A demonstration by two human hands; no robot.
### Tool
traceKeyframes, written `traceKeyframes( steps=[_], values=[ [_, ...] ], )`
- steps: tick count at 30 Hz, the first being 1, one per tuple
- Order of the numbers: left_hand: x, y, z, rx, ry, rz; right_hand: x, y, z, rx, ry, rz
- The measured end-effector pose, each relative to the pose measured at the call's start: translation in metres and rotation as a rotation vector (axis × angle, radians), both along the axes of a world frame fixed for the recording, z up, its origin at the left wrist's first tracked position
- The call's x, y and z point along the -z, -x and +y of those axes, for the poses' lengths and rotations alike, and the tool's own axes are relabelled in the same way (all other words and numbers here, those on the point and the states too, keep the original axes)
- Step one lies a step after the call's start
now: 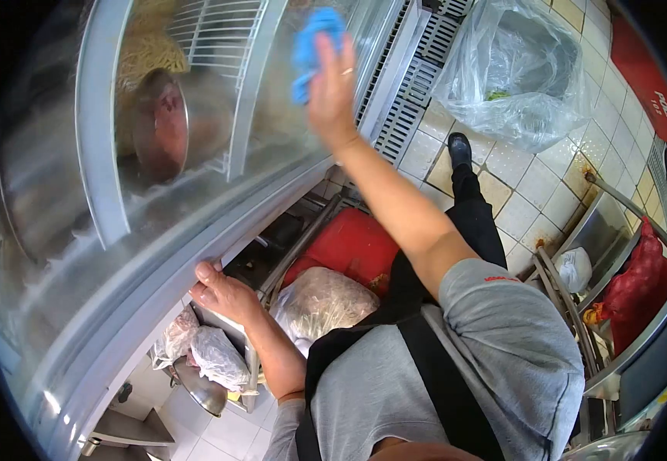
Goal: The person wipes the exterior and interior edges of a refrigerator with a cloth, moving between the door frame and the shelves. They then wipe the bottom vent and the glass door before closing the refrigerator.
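Observation:
My right hand (pixel 332 107) is closed on a blue cloth (pixel 318 52), which is pressed to the glass door (pixel 272 115) of a metal-framed cabinet. Lower down on the left, my left hand (pixel 227 295) rests with curled fingers at the cabinet's lower frame (pixel 164 296); part of its grip is hidden. Through the glass I see a metal bowl (pixel 149 127) with reddish contents, a white wire rack (pixel 214 34) and a heap of pale noodle-like strands (pixel 149 58). The left part of the glass looks hazy and streaked.
Beneath the cabinet are a red container (pixel 345 250), a filled clear bag (pixel 324 301) and wrapped bags (pixel 219 359) by a metal bowl (pixel 199 388). A plastic-lined bin (pixel 514 69) stands beside a floor grate (pixel 406 115). On the right, a red net sack (pixel 633 269) lies near metal rails (pixel 564 300).

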State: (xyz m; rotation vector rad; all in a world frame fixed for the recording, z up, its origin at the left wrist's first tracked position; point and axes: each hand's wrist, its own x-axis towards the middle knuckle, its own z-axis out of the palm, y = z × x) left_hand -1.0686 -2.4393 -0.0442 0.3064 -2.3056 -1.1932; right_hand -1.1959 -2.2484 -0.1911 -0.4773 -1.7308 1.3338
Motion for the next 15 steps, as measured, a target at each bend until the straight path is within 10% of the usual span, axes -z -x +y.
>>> traceKeyframes(
  steps=[4,7,13,15],
  values=[
    [0.001,-0.001,-0.006,0.069,-0.04,0.008,0.111,0.002,0.066,-0.218,0.629,-0.47],
    [0.01,-0.004,-0.029,0.098,-0.074,0.0,0.088,-0.036,0.11,-0.415,1.178,-0.047],
    [0.007,-0.001,-0.014,0.063,0.043,0.061,0.113,-0.066,0.182,-0.556,1.069,-0.243],
    [0.008,-0.004,-0.021,0.035,0.037,0.049,0.132,-0.047,0.2,-0.495,0.454,-0.338]
  ],
)
